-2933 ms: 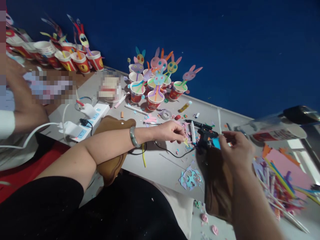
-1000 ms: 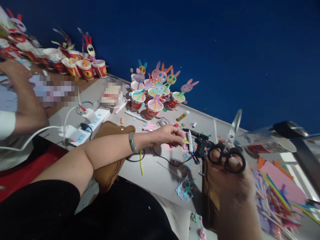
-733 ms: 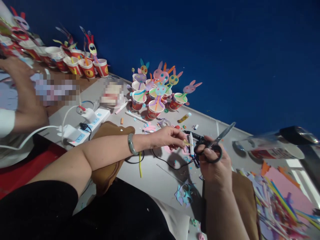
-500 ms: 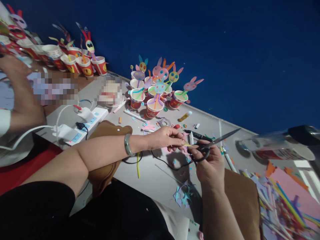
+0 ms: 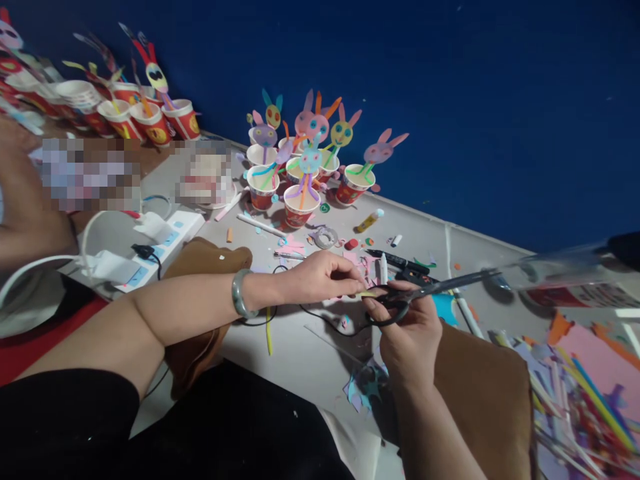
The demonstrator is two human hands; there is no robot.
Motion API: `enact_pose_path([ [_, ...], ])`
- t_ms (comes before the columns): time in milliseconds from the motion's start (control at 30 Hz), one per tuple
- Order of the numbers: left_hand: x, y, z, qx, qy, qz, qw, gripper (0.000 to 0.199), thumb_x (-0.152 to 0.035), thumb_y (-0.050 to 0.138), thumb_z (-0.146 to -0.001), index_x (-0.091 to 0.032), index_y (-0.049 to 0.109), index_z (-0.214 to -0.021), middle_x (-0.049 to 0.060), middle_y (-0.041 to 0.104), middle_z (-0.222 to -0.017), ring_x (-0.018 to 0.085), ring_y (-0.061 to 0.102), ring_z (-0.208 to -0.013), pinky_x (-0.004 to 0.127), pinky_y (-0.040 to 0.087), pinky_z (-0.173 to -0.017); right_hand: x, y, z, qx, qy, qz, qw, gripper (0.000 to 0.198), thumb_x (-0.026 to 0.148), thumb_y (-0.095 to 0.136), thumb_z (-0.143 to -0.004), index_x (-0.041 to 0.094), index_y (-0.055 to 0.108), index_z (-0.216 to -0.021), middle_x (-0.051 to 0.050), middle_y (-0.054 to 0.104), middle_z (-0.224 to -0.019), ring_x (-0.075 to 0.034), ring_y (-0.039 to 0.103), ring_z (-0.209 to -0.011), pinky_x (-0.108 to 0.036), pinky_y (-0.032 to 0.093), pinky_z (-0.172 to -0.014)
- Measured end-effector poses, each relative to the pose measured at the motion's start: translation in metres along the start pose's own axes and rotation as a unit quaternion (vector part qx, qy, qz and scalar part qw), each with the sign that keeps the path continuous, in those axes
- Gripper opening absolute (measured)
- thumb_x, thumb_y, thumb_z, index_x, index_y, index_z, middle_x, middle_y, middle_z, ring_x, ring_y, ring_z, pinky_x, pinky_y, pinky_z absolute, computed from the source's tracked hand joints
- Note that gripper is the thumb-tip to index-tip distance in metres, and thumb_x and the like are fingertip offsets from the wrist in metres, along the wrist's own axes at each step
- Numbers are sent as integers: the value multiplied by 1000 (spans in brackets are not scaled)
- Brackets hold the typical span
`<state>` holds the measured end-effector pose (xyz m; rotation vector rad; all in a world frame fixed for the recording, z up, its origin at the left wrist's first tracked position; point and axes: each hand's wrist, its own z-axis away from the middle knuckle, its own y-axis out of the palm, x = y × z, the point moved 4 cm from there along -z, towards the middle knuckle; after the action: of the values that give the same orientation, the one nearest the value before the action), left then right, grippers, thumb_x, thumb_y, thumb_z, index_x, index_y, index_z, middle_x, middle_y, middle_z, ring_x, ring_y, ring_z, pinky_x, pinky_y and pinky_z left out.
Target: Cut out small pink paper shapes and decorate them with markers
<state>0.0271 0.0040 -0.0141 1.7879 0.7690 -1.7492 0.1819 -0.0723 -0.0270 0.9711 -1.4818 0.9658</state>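
My left hand point(image 5: 325, 277), with a bangle on the wrist, pinches a small yellow piece point(image 5: 369, 293), perhaps paper, at its fingertips. My right hand point(image 5: 413, 333) is closed around black-handled scissors point(image 5: 463, 280), whose blades point away to the right. The fingertips of both hands nearly meet at the yellow piece, and the right thumb and fingers also seem to touch it. Just beyond the hands lie a black marker point(image 5: 400, 261) and a small white tube point(image 5: 383, 270). A roll of clear tape point(image 5: 325, 237) rests farther back.
Paper cups with rabbit-faced figures point(image 5: 301, 205) stand along the blue wall point(image 5: 450, 120). At left are a power strip point(image 5: 165, 247) with cables, more red cups point(image 5: 181, 120) and another person's arm point(image 5: 30, 193). Colored paper and pipe cleaners point(image 5: 595, 393) pile up at right, near a clear bottle point(image 5: 565, 273).
The view has shifted a little. My right hand has moved slightly left, and the scissors have turned so their blades lie flatter. Both hands keep their grip.
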Motion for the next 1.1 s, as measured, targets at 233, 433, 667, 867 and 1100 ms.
enact_pose_path([
  [233,7,2,-1,30,-19,29,999,11,-23,62,-81,-13,68,-81,-2,60,-69,7,51,-64,21,40,-61,-3,-3,-3,21,4,-11,1000,43,32,85,-68,25,61,-102,2,68,-78,-13,65,-66,-25,51,-60],
  [433,13,0,-4,-5,-23,21,1000,15,-12,61,-74,-13,66,-88,1,65,-79,8,56,-68,21,44,-64,-3,-3,-5,49,19,-19,998,46,27,88,-62,25,62,-100,2,66,-75,-14,63,-66,-26,51,-62],
  [667,4,-1,-3,16,-14,-67,998,15,-20,70,-70,-13,68,-82,3,69,-81,9,56,-68,22,44,-65,-5,1,-7,96,7,20,995,44,26,87,-62,25,64,-100,2,67,-76,-15,63,-70,-29,52,-66],
  [867,5,-2,0,52,-27,-170,984,7,-21,67,-72,-14,70,-73,0,65,-67,9,54,-63,22,39,-61,-9,0,-6,107,-12,37,993,45,26,86,-63,26,65,-103,1,68,-78,-17,64,-73,-31,54,-70],
  [1100,9,-3,-4,47,-13,-72,996,12,-24,67,-75,-12,68,-74,0,64,-68,8,52,-63,21,38,-59,-1,1,-4,77,7,4,997,43,25,86,-65,25,62,-100,2,67,-76,-15,63,-68,-28,53,-64],
])
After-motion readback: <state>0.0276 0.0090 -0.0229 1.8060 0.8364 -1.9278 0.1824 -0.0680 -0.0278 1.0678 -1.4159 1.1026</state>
